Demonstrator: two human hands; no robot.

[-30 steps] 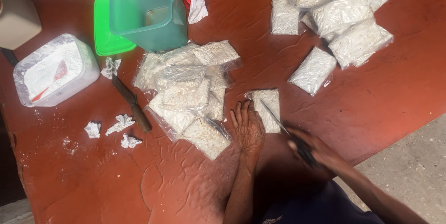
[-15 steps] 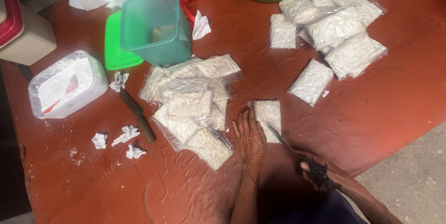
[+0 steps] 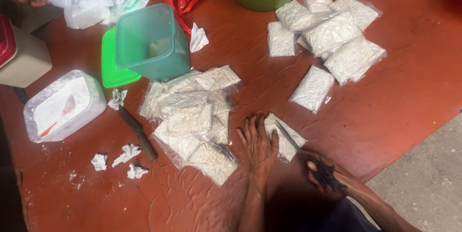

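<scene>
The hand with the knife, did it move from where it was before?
Yes. The right hand with the knife has drawn back from the flat packet, toward the person and the table edge; earlier it sat closer to the packet.

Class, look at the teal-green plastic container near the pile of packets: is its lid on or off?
Off. The teal-green container is open-topped, its inside visible, and the bright green lid lies flat on the table beside and partly under it.

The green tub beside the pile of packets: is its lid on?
No: the green tub stands open, and its lid lies flat on the floor beside it, partly under it.
</scene>
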